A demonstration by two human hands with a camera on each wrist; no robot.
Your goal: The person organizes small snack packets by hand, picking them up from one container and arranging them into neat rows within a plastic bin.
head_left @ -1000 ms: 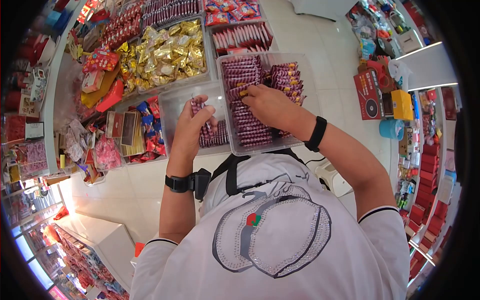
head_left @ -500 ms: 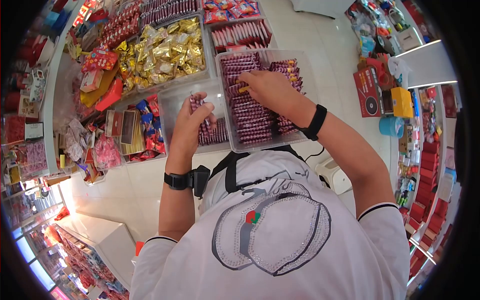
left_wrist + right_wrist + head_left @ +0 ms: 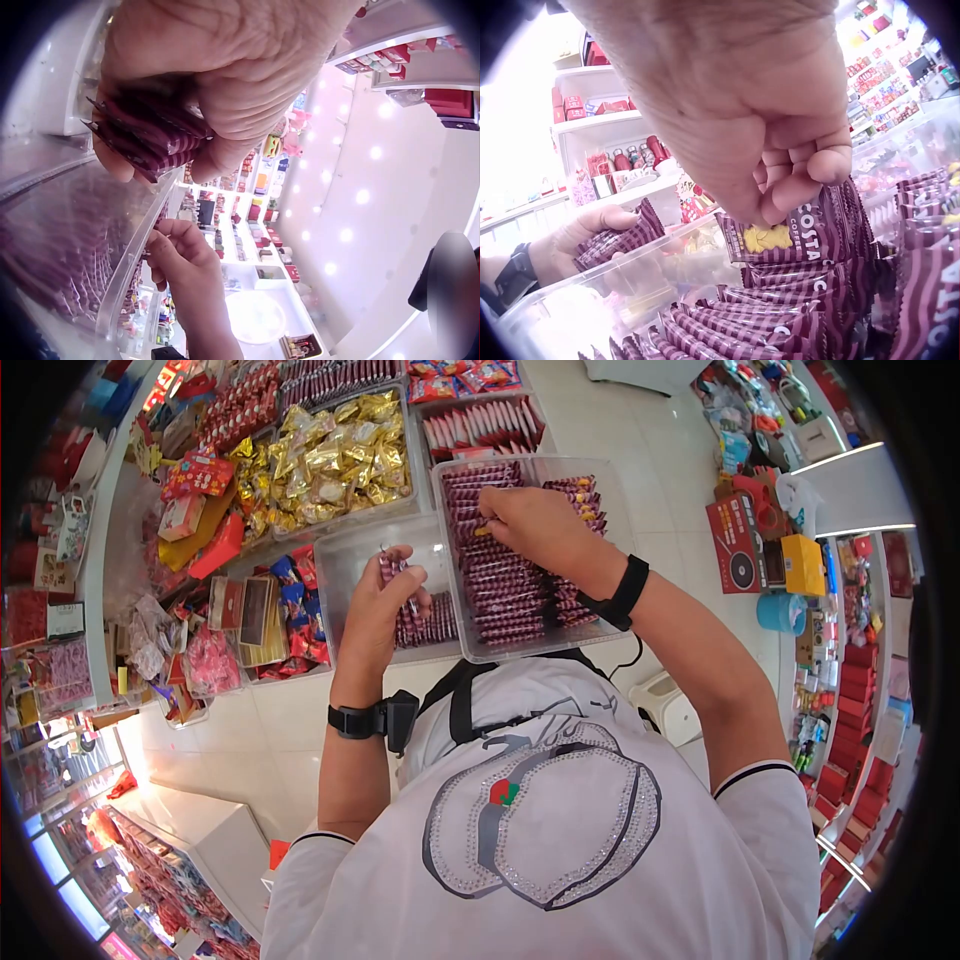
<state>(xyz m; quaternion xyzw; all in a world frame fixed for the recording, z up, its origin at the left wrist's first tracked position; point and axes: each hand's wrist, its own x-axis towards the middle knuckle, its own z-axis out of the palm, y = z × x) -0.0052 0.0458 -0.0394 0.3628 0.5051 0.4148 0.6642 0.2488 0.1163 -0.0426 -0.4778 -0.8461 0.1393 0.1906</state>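
Observation:
My left hand (image 3: pixel 372 615) grips a small bundle of purple striped packets (image 3: pixel 154 139), fingers and thumb wrapped round them. It is over a clear plastic bin (image 3: pixel 343 565) that has a row of similar packets at its near end. My right hand (image 3: pixel 545 538) reaches into a fuller clear bin (image 3: pixel 624 520) on the right. Thumb and curled fingers pinch the top edge of a packet (image 3: pixel 802 236) lettered COSTA COFFEE, with a yellow patch on it. Packed rows of purple packets (image 3: pixel 508 605) stand under and beside that hand.
Behind the bins, tubs hold gold-wrapped sweets (image 3: pixel 345 455) and red-and-white packets (image 3: pixel 485 430). Boxes and red envelopes (image 3: pixel 220 550) are piled on the left. A white stool (image 3: pixel 668 705) stands by my right side, with a blue bucket (image 3: pixel 782 614) further right.
My right hand has shifted a little further from my body along the left row of packets. The left hand stays nearly in place, still gripping its bundle.

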